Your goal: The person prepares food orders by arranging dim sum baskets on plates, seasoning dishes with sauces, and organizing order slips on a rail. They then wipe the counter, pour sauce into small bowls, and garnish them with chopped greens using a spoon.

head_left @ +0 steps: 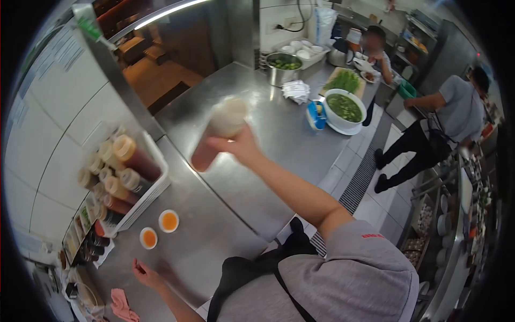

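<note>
My right hand is wrapped round a squeeze bottle with reddish-brown content and a pale top. The bottle is tilted above the steel counter and smeared by motion. Two small white cups of orange sauce, a nearer one and a farther one, stand on the counter close to my left hand. That hand holds nothing, its fingers apart and slightly bent.
A white crate of sauce bottles stands against the tiled wall. A pink cloth lies near the corner. Farther along are a pot of greens, a white bowl of greens and a blue packet. Two people are beyond.
</note>
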`<state>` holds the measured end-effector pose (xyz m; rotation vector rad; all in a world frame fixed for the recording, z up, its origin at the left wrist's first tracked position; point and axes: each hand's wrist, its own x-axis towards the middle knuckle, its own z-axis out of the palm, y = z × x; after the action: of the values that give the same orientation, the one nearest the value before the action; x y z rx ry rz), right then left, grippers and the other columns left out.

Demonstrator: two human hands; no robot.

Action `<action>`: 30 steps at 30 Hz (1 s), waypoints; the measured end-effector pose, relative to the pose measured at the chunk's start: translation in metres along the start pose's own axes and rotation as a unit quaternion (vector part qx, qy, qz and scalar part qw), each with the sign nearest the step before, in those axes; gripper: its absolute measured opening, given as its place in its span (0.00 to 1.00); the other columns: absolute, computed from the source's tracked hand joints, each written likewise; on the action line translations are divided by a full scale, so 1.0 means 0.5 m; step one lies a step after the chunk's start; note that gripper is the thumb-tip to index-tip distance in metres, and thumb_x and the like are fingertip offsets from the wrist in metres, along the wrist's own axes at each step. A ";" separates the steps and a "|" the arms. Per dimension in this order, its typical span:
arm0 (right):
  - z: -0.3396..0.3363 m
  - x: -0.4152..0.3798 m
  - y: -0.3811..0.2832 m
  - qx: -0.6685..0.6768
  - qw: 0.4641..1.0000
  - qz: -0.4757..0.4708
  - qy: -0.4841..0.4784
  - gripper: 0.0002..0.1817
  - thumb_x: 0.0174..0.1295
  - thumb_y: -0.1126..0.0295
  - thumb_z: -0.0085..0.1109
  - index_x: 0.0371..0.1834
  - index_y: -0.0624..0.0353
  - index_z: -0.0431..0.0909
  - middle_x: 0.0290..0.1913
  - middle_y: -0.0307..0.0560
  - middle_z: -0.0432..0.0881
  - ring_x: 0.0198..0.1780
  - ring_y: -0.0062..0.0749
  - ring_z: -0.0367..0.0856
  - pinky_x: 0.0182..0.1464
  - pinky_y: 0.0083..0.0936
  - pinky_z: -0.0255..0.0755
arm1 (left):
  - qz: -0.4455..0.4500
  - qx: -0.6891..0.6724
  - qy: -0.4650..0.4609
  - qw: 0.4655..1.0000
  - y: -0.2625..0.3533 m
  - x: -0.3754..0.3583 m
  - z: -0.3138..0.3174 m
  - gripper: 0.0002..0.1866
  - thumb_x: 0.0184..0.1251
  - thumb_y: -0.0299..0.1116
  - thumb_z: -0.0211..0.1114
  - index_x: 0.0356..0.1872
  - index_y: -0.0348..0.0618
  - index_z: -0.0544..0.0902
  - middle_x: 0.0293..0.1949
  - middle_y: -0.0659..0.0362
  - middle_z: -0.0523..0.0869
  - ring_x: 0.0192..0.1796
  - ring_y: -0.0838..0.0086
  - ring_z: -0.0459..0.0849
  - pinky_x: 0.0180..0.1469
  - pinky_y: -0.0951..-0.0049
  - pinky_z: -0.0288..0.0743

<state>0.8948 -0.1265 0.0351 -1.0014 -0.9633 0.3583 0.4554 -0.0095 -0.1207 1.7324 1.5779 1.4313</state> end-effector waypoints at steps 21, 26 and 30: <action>-0.953 -0.395 -0.227 -0.250 0.890 0.012 0.382 0.27 0.47 0.77 0.64 0.51 0.64 0.63 0.41 0.46 0.74 0.41 0.31 0.77 0.47 0.25 0.71 | 0.153 -0.033 -0.452 0.878 0.800 -0.636 0.975 0.39 0.44 0.40 0.68 0.58 0.37 0.61 0.51 0.43 0.69 0.53 0.51 0.68 0.55 0.60 0.63; -0.983 -0.407 -0.211 -0.247 0.897 0.043 0.364 0.28 0.46 0.76 0.65 0.50 0.64 0.63 0.41 0.46 0.74 0.42 0.33 0.77 0.48 0.29 0.71 | 0.214 -0.029 -0.346 0.913 0.766 -0.567 1.039 0.33 0.46 0.34 0.66 0.55 0.34 0.65 0.50 0.43 0.71 0.52 0.54 0.70 0.54 0.63 0.65; -1.009 -0.392 -0.201 -0.223 0.902 0.031 0.368 0.27 0.45 0.77 0.65 0.50 0.64 0.63 0.41 0.46 0.74 0.42 0.34 0.77 0.48 0.29 0.71 | 0.015 -0.075 -0.483 0.872 0.753 -0.583 1.002 0.23 0.53 0.30 0.62 0.50 0.31 0.69 0.31 0.49 0.80 0.31 0.65 0.80 0.36 0.70 0.76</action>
<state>1.1815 -0.5831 -0.0772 -1.4414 -0.3162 -0.2108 1.1158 -0.2132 -0.1327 1.9013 0.8500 0.4691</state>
